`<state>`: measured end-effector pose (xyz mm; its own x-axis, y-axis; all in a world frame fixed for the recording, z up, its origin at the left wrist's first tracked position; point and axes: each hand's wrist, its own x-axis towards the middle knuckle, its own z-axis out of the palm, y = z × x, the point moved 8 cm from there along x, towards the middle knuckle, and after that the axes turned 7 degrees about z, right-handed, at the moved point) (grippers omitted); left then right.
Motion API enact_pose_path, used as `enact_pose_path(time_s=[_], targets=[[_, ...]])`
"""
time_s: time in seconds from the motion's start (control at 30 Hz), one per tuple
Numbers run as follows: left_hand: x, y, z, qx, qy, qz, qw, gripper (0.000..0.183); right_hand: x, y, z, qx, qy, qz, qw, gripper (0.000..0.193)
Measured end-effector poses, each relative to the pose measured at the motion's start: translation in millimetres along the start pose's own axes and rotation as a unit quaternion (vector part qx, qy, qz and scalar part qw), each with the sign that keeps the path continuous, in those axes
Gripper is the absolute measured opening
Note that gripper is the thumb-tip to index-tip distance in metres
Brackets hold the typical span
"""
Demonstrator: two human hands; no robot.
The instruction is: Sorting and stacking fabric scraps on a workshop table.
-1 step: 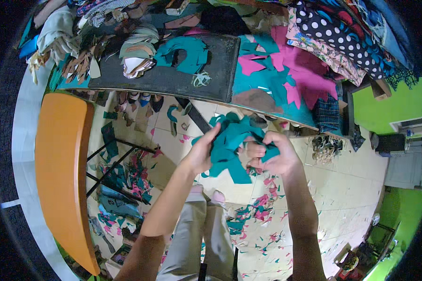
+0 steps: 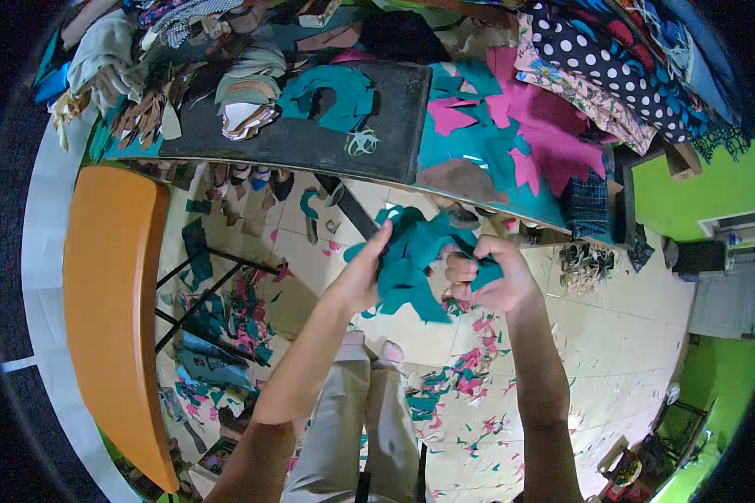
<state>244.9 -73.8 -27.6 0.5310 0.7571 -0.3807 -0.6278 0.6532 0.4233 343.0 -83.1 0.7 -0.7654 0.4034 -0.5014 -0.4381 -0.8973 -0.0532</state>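
A loose bundle of teal fabric pieces (image 2: 413, 260) is held up in front of me, above the floor and short of the table. My left hand (image 2: 362, 272) grips its left side, thumb on top and the other fingers hidden behind the cloth. On the right, my right hand (image 2: 499, 277) has its fingers curled round a teal piece at the bundle's edge. Several strips and flaps hang down between the hands. On the table lies a curved stack of teal cut pieces (image 2: 348, 96), with a small tangle of pale string (image 2: 361, 142) beside it.
The dark-topped table (image 2: 310, 151) runs across the far side. It carries pale curved pieces (image 2: 247, 96), pink fabric (image 2: 545, 134) and a polka-dot cloth pile (image 2: 596, 63). An orange board (image 2: 113, 318) stands at left. Teal and pink scraps (image 2: 470, 373) litter the tiled floor.
The lower flaps of the teal bundle have swung slightly up and to the right. Both hands keep their hold, nearly in the same place.
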Motion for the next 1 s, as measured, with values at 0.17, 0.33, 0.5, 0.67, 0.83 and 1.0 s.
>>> enact_pose_path(time_s=[0.17,0.33,0.5,0.67,0.83,1.0], targets=[[-7.8,1.0,-10.5,0.250,-0.002,0.058,0.967,0.052,15.1,8.6,-21.6,0.011,0.006,0.003,1.000,0.021],[-6.1,1.7,-18.1,0.257,-0.002,0.072,0.964,0.029,6.2,-4.0,-31.1,-0.198,0.109,-0.082,0.971,0.029],[-2.5,11.6,-36.7,0.387,0.055,0.106,0.914,0.025,-6.0,-23.3,-38.3,-0.614,0.254,-0.210,0.717,0.056],[-3.0,16.7,-17.3,0.557,0.021,0.102,0.824,0.027,1.5,-16.4,19.9,-0.701,0.220,-0.331,0.592,0.051],[-0.4,14.5,-32.6,0.417,0.010,0.020,0.908,0.031,10.2,-21.3,27.4,-0.778,0.259,-0.312,0.479,0.023],[1.4,22.4,-53.0,0.136,0.038,0.028,0.990,0.031,3.6,-11.7,34.0,-0.778,0.213,-0.242,0.540,0.022]])
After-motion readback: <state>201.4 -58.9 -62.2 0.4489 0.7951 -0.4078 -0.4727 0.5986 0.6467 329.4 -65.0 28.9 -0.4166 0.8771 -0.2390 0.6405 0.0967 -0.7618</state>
